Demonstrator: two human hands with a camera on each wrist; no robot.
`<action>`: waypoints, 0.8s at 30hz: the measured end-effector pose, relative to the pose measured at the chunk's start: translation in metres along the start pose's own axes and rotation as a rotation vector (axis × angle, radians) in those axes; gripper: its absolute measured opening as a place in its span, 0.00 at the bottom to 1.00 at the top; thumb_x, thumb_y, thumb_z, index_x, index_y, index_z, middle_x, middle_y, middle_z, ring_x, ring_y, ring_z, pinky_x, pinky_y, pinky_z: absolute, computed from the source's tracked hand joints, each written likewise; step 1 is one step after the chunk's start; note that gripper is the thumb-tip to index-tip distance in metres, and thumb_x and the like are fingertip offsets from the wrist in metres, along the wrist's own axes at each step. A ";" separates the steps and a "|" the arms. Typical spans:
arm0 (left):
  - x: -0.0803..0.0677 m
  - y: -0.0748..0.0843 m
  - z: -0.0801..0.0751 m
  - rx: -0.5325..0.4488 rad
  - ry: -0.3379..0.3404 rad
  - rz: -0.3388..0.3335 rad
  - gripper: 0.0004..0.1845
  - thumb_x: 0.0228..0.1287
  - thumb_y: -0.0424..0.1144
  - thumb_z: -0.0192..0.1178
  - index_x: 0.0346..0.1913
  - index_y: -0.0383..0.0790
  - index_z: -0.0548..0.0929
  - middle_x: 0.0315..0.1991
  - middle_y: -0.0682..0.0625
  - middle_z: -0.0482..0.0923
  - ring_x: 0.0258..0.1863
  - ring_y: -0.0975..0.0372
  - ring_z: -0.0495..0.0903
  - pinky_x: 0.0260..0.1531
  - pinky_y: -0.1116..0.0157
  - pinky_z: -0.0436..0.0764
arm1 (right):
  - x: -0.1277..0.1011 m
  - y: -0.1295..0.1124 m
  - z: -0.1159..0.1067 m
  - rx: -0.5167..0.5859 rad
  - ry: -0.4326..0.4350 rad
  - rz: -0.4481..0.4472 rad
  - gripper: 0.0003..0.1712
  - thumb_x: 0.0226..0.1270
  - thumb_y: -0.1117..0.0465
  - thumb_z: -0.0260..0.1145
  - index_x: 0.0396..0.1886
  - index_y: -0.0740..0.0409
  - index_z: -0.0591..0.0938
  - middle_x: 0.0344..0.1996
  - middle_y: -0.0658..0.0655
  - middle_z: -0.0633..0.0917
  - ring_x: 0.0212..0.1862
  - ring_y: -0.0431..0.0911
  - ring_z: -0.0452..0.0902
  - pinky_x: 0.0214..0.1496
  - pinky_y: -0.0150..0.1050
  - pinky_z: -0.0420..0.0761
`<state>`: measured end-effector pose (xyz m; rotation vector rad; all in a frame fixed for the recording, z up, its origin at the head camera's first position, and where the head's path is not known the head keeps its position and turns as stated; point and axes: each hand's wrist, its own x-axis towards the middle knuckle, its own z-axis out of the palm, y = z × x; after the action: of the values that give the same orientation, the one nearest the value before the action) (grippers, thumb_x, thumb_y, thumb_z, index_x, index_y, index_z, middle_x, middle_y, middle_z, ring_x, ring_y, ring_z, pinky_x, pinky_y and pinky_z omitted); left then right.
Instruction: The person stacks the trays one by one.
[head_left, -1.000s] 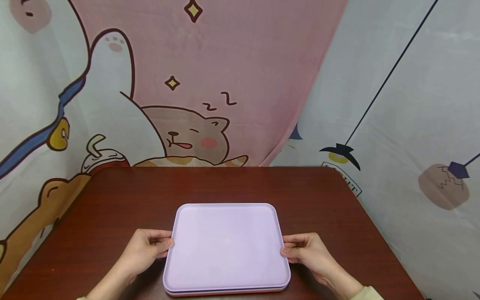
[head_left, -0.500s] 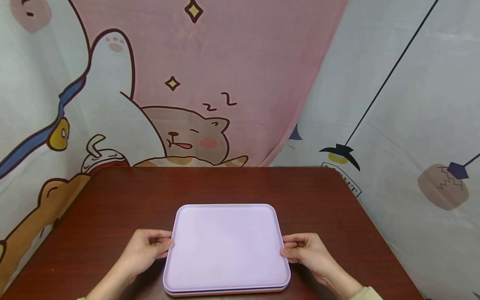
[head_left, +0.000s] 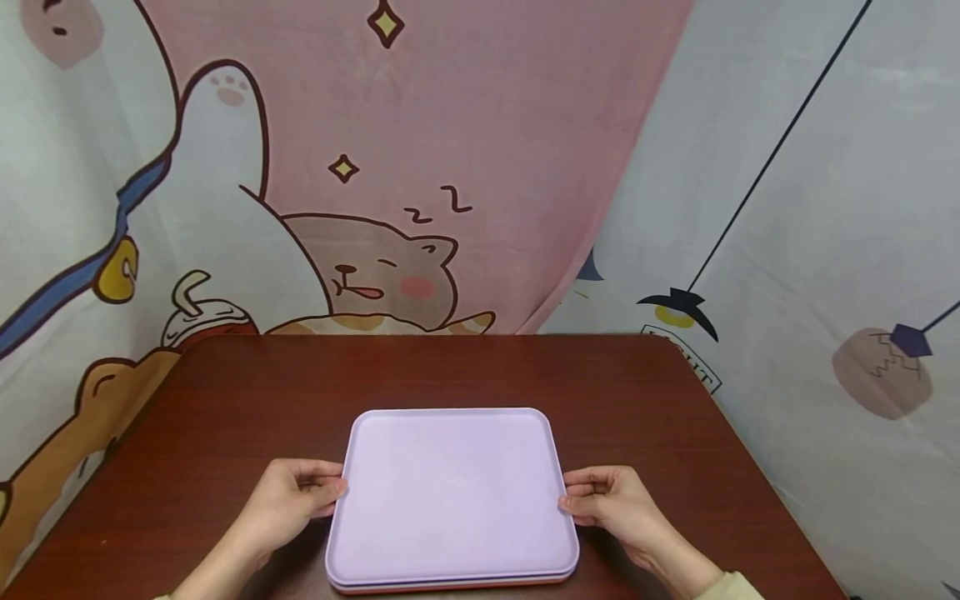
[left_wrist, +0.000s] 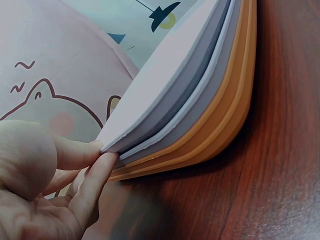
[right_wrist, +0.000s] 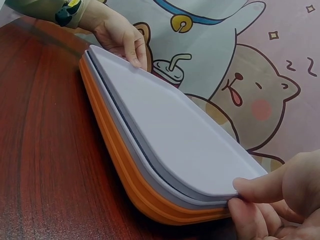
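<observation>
A stack of shallow rectangular trays with rounded corners lies on the table, lavender tray (head_left: 452, 496) uppermost. Below it the wrist views show another pale lavender tray (left_wrist: 175, 122) and orange trays (right_wrist: 142, 200) at the bottom. My left hand (head_left: 296, 504) pinches the top tray's left edge, thumb (left_wrist: 82, 152) on the rim and index finger under it. On the opposite edge, my right hand (head_left: 618, 504) does the same, its thumb (right_wrist: 260, 186) pressing the rim from above. A narrow dark gap shows between the top tray and the one beneath.
The dark red-brown wooden table (head_left: 465, 371) extends behind and to both sides of the stack. Its far edge meets a hanging cloth (head_left: 517, 125) printed with cartoon animals, which also runs along the left and right sides.
</observation>
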<state>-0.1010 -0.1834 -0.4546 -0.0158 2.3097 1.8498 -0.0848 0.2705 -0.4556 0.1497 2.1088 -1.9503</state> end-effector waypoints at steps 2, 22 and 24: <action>0.000 0.000 0.000 0.002 0.003 0.000 0.16 0.67 0.24 0.69 0.54 0.16 0.83 0.39 0.39 0.86 0.37 0.57 0.88 0.38 0.59 0.90 | 0.001 0.001 0.000 0.003 -0.003 0.000 0.24 0.61 0.73 0.77 0.55 0.80 0.82 0.34 0.58 0.87 0.36 0.45 0.86 0.38 0.40 0.89; 0.004 0.010 0.000 0.234 0.204 0.214 0.15 0.66 0.29 0.74 0.54 0.32 0.89 0.47 0.42 0.89 0.44 0.57 0.88 0.42 0.66 0.87 | 0.004 -0.001 0.009 -0.030 0.133 -0.044 0.26 0.70 0.69 0.73 0.62 0.78 0.78 0.45 0.65 0.85 0.46 0.52 0.86 0.43 0.46 0.90; 0.004 0.012 0.003 0.291 0.251 0.272 0.15 0.65 0.30 0.75 0.54 0.34 0.89 0.49 0.43 0.89 0.47 0.55 0.88 0.44 0.67 0.87 | 0.005 -0.002 0.012 -0.043 0.176 -0.058 0.26 0.69 0.69 0.74 0.62 0.77 0.78 0.48 0.67 0.85 0.47 0.53 0.86 0.43 0.47 0.90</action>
<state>-0.1059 -0.1774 -0.4438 0.1173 2.8629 1.6857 -0.0883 0.2582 -0.4551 0.2633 2.2877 -1.9893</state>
